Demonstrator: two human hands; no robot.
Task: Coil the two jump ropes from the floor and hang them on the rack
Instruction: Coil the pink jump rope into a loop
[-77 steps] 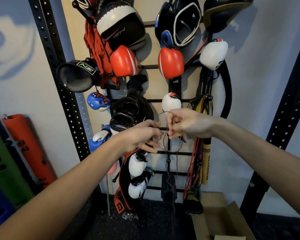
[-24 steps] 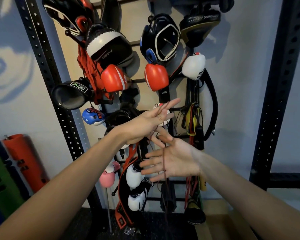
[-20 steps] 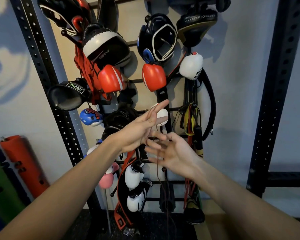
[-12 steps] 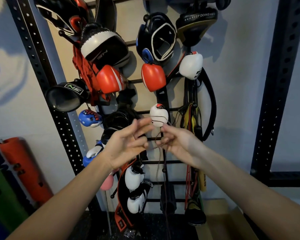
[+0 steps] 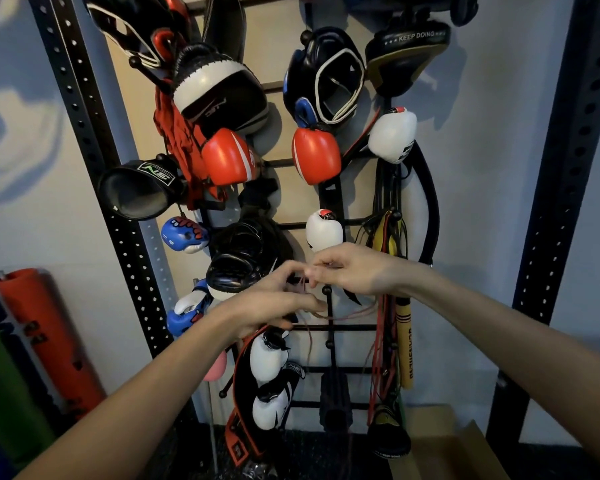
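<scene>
A thin reddish jump rope [image 5: 347, 317] hangs in loops in front of the black wall rack [image 5: 336, 327]. My left hand [image 5: 278, 303] and my right hand [image 5: 350, 271] meet at the middle of the rack, fingertips almost touching. Both pinch the thin rope between thumb and fingers. One strand drops down past the lower rack bars, another sags to the right below my right hand. Further ropes and a yellow handle [image 5: 405, 344] hang on the rack's right side.
The rack is crowded with boxing gloves, black headgear [image 5: 326, 77] and focus pads. Black perforated uprights stand left [image 5: 94, 161] and right [image 5: 561, 188]. Orange and green foam rollers [image 5: 45, 344] lean at the left. A cardboard box [image 5: 454, 445] lies on the floor.
My hands were spread open with the rope draped over them; they have since come together, risen slightly and closed their fingertips on the rope by the rack's middle pegs.
</scene>
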